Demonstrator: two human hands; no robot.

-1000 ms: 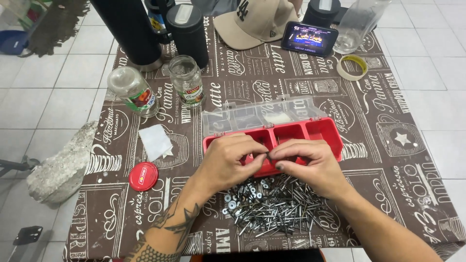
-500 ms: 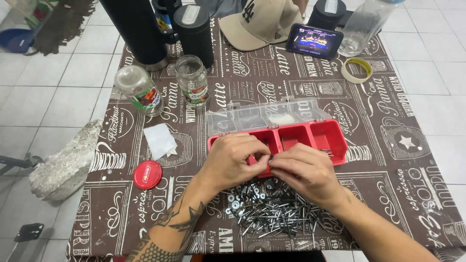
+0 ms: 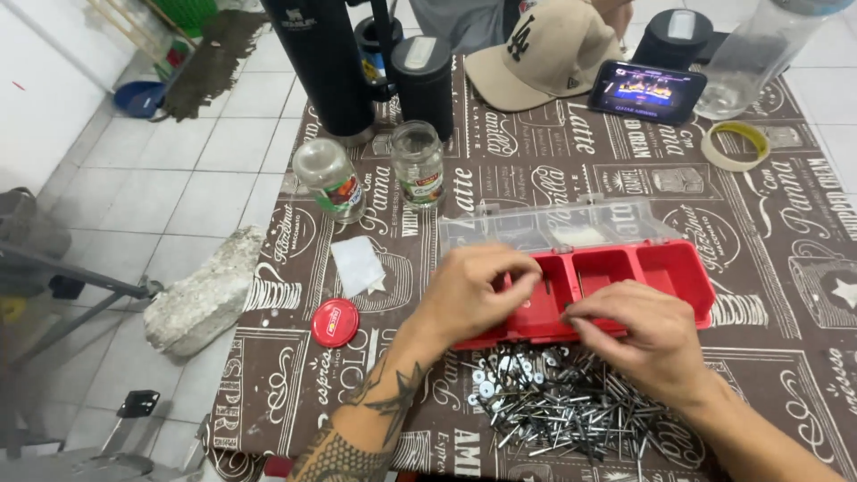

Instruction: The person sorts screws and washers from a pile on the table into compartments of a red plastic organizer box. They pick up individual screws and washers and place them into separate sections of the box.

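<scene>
Left hand (image 3: 478, 290) pinches a small screw over the red compartment organizer (image 3: 665, 272); right hand (image 3: 647, 335), fingers pressed together, hovers above a pile of screws and washers (image 3: 544, 415) on the counter (image 3: 803, 232).

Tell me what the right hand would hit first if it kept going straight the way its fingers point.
The right hand points left, toward the left hand over the red compartment box. It would likely meet the left hand's fingers first, though depth is unclear.

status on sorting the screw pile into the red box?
Done: little visible; the right compartments of the red plastic compartment box look empty. In hand: the left hand holds a small piece over a left compartment; the right hand picks at the front edge. Left: the large heap of metal screws and washers.
</scene>
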